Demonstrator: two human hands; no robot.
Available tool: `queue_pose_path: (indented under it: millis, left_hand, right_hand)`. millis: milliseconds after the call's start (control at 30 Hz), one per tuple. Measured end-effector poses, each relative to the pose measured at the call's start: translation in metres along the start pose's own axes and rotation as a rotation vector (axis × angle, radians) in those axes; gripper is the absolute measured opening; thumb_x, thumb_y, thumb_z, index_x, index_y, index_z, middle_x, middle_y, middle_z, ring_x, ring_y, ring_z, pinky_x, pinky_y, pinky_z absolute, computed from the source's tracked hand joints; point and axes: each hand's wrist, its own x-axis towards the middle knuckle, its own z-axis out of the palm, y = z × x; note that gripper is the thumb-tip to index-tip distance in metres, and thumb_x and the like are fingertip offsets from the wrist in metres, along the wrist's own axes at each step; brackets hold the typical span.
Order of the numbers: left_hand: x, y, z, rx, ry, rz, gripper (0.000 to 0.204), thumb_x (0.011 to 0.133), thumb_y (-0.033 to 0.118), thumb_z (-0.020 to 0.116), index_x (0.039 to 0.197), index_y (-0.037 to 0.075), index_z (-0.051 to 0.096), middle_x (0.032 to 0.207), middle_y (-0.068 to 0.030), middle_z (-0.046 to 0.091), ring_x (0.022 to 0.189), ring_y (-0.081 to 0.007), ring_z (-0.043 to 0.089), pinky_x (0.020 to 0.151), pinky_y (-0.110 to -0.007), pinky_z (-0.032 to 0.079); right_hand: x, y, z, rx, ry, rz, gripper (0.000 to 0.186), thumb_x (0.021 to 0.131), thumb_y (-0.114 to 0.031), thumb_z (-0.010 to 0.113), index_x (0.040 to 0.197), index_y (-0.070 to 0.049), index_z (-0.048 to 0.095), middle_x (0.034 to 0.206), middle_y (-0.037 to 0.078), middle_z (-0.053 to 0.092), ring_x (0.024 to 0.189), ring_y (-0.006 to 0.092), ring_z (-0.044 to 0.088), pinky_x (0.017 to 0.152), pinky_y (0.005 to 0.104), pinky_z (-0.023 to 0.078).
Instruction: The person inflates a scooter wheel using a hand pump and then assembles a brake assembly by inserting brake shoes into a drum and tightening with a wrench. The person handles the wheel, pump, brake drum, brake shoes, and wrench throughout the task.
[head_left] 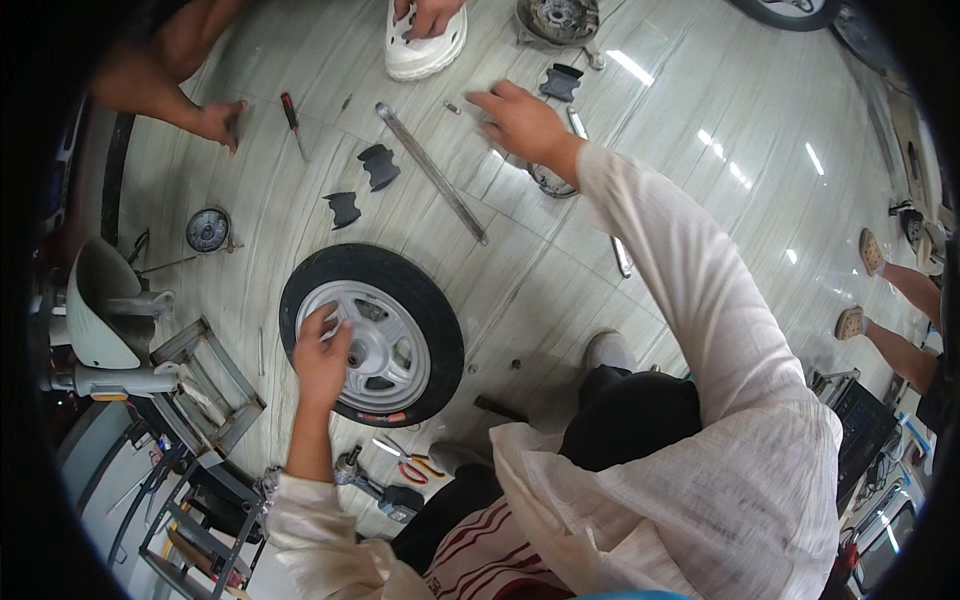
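My left hand is over a scooter wheel lying flat on the floor, with a black tyre and silver spoked rim. Its fingers are apart near the hub and grip nothing that I can see; whether they touch the rim, I cannot tell. My right hand reaches out above the floor, fingers spread and empty. Just left of its fingertips lies a small metal piece. Partly under my right wrist sits a round metal part. A long flat metal bar lies between my hands.
Another person's hand is at upper left, near a screwdriver; a further hand is above a white clog. Dark curved pads lie about. Pliers and a cordless power tool are near my legs.
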Motion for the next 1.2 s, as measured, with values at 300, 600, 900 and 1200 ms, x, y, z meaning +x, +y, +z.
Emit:
queue_pose_path:
  millis: [300,600,900,1200]
  left_hand:
    - [0.028,0.073,0.122,-0.284,-0.03,-0.017,0.032,0.09,0.014,0.065,0.118,-0.003,0.061,0.11,-0.0161,0.063,0.092,-0.0175,0.064,0.079,-0.029,0.053]
    - [0.104,0.136,0.206,-0.017,-0.096,0.371,0.035,0.087,0.016,0.065,0.12,0.005,0.062,0.108,-0.0186,0.063,0.095,-0.0308,0.064,0.085,-0.038,0.051]
    - [0.143,0.183,0.266,0.237,-0.015,0.364,0.028,0.083,0.017,0.067,0.106,0.002,0.062,0.104,-0.0185,0.064,0.09,-0.0344,0.063,0.082,-0.041,0.05]
    - [0.093,0.109,0.226,-0.261,-0.235,-0.162,0.028,0.085,0.013,0.064,0.107,-0.003,0.058,0.104,-0.0161,0.065,0.088,-0.0225,0.064,0.072,-0.035,0.052]
  right_hand:
    - [-0.081,-0.053,0.067,-0.025,-0.162,-0.135,0.012,0.08,-0.009,0.057,0.09,-0.003,0.058,0.09,0.015,0.059,0.084,0.0316,0.063,0.071,0.0417,0.053]
    - [-0.186,0.007,-0.031,1.174,-0.047,0.912,0.02,0.082,-0.017,0.061,0.086,0.002,0.055,0.078,0.014,0.062,0.069,0.0197,0.062,0.061,0.0356,0.05]
    - [-0.136,0.027,-0.031,0.042,-0.143,0.727,0.033,0.085,-0.03,0.062,0.091,0.002,0.06,0.084,0.023,0.067,0.081,0.0402,0.066,0.074,0.0463,0.053]
    - [-0.175,0.011,-0.017,0.171,-0.272,0.56,0.025,0.087,-0.024,0.055,0.09,0.0,0.058,0.083,0.023,0.065,0.081,0.0403,0.064,0.075,0.0476,0.05]
